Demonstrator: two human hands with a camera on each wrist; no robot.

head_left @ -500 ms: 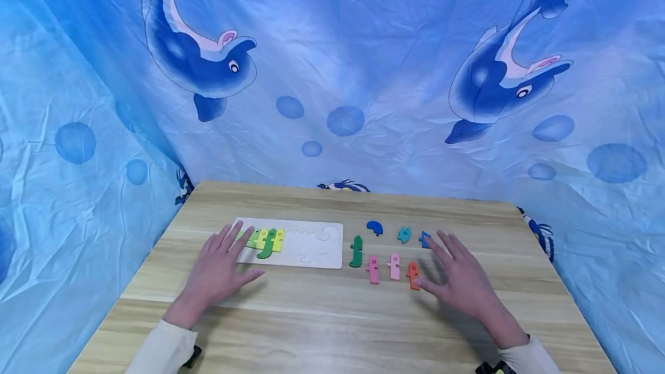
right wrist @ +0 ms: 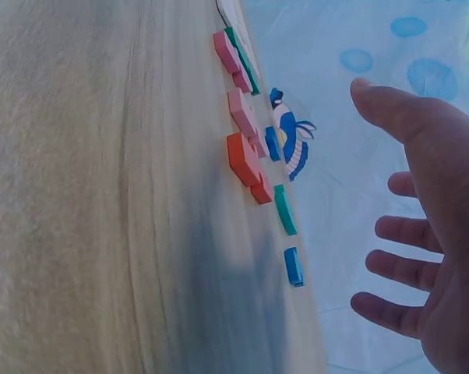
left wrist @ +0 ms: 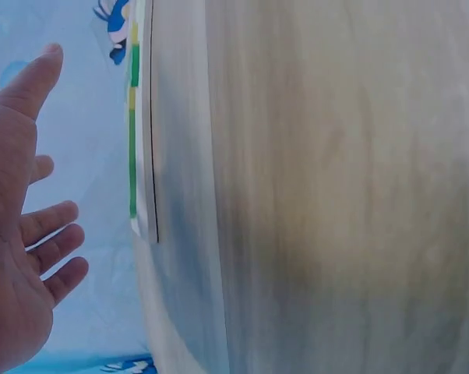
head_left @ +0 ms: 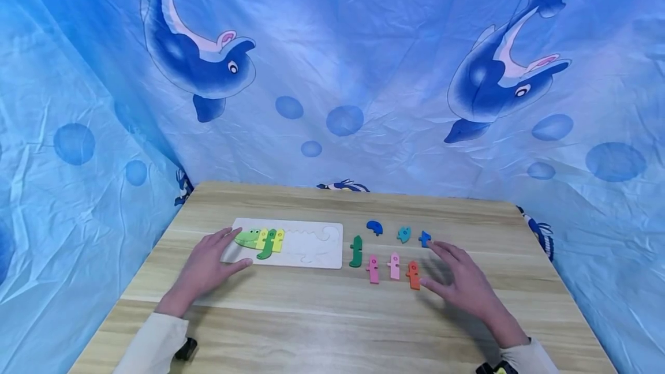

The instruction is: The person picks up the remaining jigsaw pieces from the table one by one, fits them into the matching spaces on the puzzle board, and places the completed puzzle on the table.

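A white puzzle board with an outlined shape lies on the table. At its left end sit a light green crocodile head, two yellow pieces and a dark green leg piece between them. My left hand hovers by the board's left end, fingers spread, holding nothing. Over the right side my right hand is spread and holds nothing, its thumb near an orange piece and its fingertips near a blue triangular piece. In both wrist views the palms show nothing in them.
Right of the board lie a green leg piece, a dark pink piece, a light pink piece, a blue curved piece and a teal piece. A blue dolphin-print curtain surrounds the wooden table.
My left hand has drawn back to the left and down, uncovering the crocodile head. My right hand has shifted slightly downward, showing more of the blue triangular piece.
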